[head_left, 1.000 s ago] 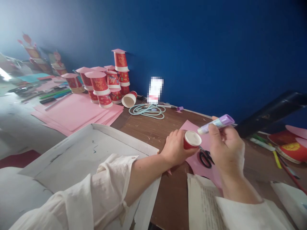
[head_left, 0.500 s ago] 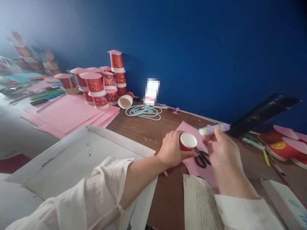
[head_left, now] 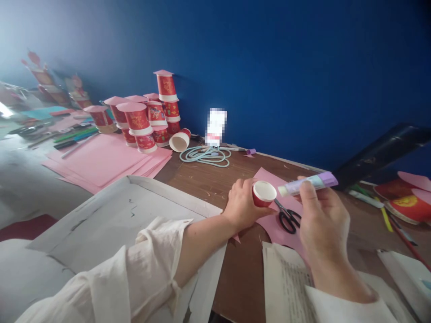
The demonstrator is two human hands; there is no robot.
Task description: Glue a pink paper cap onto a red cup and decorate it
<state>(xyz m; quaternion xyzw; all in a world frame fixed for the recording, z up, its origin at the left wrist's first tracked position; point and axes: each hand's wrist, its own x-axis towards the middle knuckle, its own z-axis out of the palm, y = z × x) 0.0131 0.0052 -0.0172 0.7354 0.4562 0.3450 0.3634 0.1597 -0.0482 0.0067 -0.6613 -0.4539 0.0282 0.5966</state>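
View from the head camera; I place everything from the scissors (head_left: 289,220), which lie on a pink sheet (head_left: 271,226) on the wooden table (head_left: 208,184).

Left hand (head_left: 240,206): just left of the scissors, fingers curled closed around a small red cup (head_left: 263,194) lying on its side, white rim turned toward the right hand.

Right hand (head_left: 321,215): just right of the scissors, fingers and thumb pinched on a glue stick (head_left: 308,184). Its pale tip is next to the cup's rim, though I cannot tell if they touch.

Far left of the scissors, against the blue wall, stand stacked cups (head_left: 148,119) already capped with pink paper, beside loose pink paper (head_left: 104,159).

I judge this cup mid-way: rim bare, no pink cap on it yet.
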